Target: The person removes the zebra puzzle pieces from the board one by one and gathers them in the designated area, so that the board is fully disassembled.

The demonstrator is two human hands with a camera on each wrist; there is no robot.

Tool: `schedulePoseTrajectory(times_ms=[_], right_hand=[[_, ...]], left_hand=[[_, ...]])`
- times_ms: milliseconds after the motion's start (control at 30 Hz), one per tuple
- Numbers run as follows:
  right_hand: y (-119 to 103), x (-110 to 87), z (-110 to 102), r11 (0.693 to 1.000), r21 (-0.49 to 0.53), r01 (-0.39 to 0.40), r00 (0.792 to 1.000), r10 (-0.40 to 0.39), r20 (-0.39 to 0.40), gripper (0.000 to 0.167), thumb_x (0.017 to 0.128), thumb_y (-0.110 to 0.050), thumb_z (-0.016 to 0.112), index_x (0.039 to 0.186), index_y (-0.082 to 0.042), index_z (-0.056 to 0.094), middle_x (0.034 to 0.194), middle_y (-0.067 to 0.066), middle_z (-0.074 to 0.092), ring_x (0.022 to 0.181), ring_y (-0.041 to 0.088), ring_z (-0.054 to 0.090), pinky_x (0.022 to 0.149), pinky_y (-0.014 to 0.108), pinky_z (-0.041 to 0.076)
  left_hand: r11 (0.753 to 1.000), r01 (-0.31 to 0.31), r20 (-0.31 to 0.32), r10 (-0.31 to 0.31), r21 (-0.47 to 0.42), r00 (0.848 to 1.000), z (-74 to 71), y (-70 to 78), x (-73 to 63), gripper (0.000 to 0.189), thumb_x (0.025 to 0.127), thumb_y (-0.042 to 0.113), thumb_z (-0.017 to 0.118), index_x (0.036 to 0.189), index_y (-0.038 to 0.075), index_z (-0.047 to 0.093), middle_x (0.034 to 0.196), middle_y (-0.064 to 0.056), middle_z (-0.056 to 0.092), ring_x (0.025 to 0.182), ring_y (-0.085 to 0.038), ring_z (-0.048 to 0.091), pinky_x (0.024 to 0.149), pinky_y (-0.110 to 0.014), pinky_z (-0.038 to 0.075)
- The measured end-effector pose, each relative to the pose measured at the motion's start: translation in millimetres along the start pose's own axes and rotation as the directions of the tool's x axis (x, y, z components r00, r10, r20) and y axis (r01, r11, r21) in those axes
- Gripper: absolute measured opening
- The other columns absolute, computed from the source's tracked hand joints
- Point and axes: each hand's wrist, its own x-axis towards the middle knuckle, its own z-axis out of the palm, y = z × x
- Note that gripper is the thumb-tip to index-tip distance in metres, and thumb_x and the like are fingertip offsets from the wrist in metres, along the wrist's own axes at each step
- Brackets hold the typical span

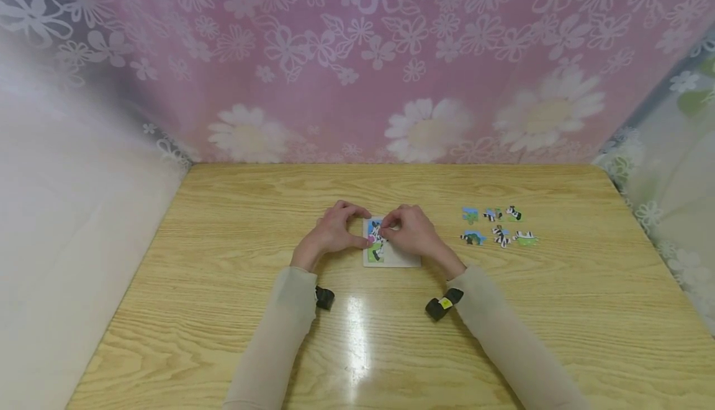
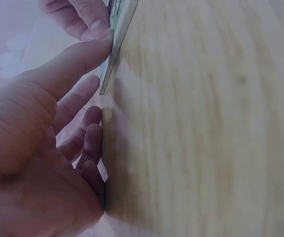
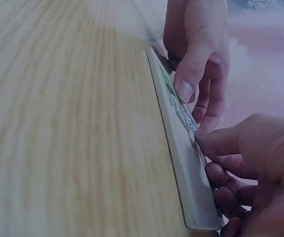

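A small puzzle board lies on the table between the hands. Its left part bears fitted zebra-picture pieces; pale bare backing shows on the right. My left hand is at the board's left side, thumb pressing its surface and index finger by the far left corner. In the left wrist view, that hand's other fingers lie loosely beside the board. My right hand pinches a puzzle piece between thumb and index finger over the picture's edge; the fingertips mostly hide it. The right wrist view shows the piece touching the board.
Several loose puzzle pieces lie in two rows on the wooden table, right of the board. Behind the table hangs a pink flowered curtain. Black bands are on both wrists.
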Motion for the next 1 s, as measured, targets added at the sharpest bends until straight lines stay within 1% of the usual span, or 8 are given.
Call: schedulePoseTrajectory(times_ms=[200, 567, 733, 867, 1000], right_hand=[[0.1, -1.2, 0.5, 1.0, -0.01, 0.005, 1.0, -0.005, -0.013, 0.009, 0.091, -0.023, 0.077, 0.09, -0.015, 0.08, 0.098, 0.006, 0.068, 0.097, 0.026, 0.056, 0.085, 0.039, 0.04], [-0.9, -1.7, 1.0, 1.0, 0.005, -0.022, 1.0, 0.022, -0.02, 0.012, 0.091, -0.025, 0.076, 0.094, -0.015, 0.079, 0.101, 0.006, 0.07, 0.104, 0.027, 0.057, 0.089, 0.042, 0.042], [-0.1, -2.8, 1.2, 0.998, 0.061, -0.018, 1.0, 0.019, -0.021, 0.012, 0.093, -0.026, 0.074, 0.094, -0.014, 0.077, 0.097, 0.003, 0.074, 0.098, 0.022, 0.062, 0.088, 0.039, 0.044], [0.3, -3.9, 1.5, 0.992, 0.121, -0.027, 0.999, 0.029, -0.013, 0.012, 0.094, -0.026, 0.073, 0.094, -0.015, 0.076, 0.094, 0.002, 0.076, 0.087, 0.019, 0.062, 0.079, 0.033, 0.045], [1.8, -5.2, 2.0, 0.982, 0.185, -0.025, 0.999, 0.03, -0.023, 0.012, 0.093, -0.024, 0.073, 0.095, -0.013, 0.076, 0.093, 0.004, 0.076, 0.082, 0.016, 0.065, 0.076, 0.031, 0.048]], left_hand=[[1.0, 0.007, -0.003, -0.007, -0.001, 1.0, -0.4, 1.5, -1.0, 0.054, 0.081, 0.037, 0.088, 0.131, 0.031, 0.065, 0.141, -0.002, 0.05, 0.136, -0.03, 0.043, 0.116, -0.055, 0.031], [1.0, 0.01, -0.005, -0.01, 0.017, 1.0, -0.6, 1.9, -1.5, 0.055, 0.081, 0.039, 0.087, 0.131, 0.032, 0.065, 0.142, -0.002, 0.05, 0.137, -0.031, 0.043, 0.117, -0.055, 0.03], [1.0, 0.006, -0.004, -0.006, 0.013, 1.0, -0.6, 1.7, -1.2, 0.054, 0.082, 0.039, 0.087, 0.131, 0.033, 0.065, 0.142, -0.002, 0.05, 0.136, -0.031, 0.044, 0.116, -0.056, 0.03], [1.0, 0.002, -0.003, -0.002, 0.012, 1.0, -0.4, 0.8, -0.7, 0.054, 0.082, 0.04, 0.087, 0.131, 0.033, 0.065, 0.141, -0.001, 0.05, 0.135, -0.03, 0.044, 0.115, -0.056, 0.031], [1.0, 0.002, 0.002, -0.002, 0.013, 1.0, -0.3, 0.5, -0.2, 0.055, 0.082, 0.04, 0.086, 0.132, 0.033, 0.064, 0.141, -0.001, 0.05, 0.135, -0.03, 0.044, 0.115, -0.056, 0.031]])
